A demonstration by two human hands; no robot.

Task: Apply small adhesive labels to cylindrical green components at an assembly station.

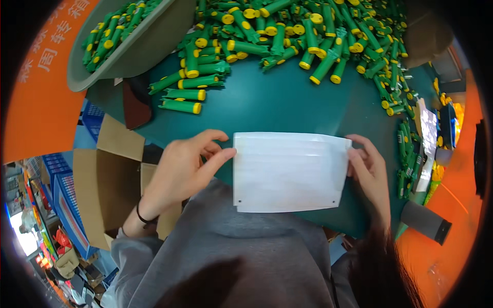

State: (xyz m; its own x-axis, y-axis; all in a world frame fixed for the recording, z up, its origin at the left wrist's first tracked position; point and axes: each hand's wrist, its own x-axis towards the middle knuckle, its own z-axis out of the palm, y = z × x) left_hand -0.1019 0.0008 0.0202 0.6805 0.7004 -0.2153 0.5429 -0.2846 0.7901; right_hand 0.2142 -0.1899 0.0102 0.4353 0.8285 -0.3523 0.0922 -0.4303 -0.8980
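Observation:
A white, slightly wrinkled plastic bag (290, 174), flat and rectangular with small dark dots near its lower corners, is held up in front of my body. My right hand (367, 167) pinches its upper right corner between thumb and fingers. At the opposite edge, my left hand (192, 161) has its thumb and index finger apart; the thumb tip is at the bag's left side and seems just to touch it. Beyond the bag, many green tubes with yellow ends (277, 41) are heaped on the green table (277, 97).
A grey-green basin (149, 51) of the same tubes stands at the far left. Below it is an open cardboard box (110, 174). A dark grey cylinder (423, 220) lies at the right table edge, near a shiny silvery strip (427, 143) and more tubes.

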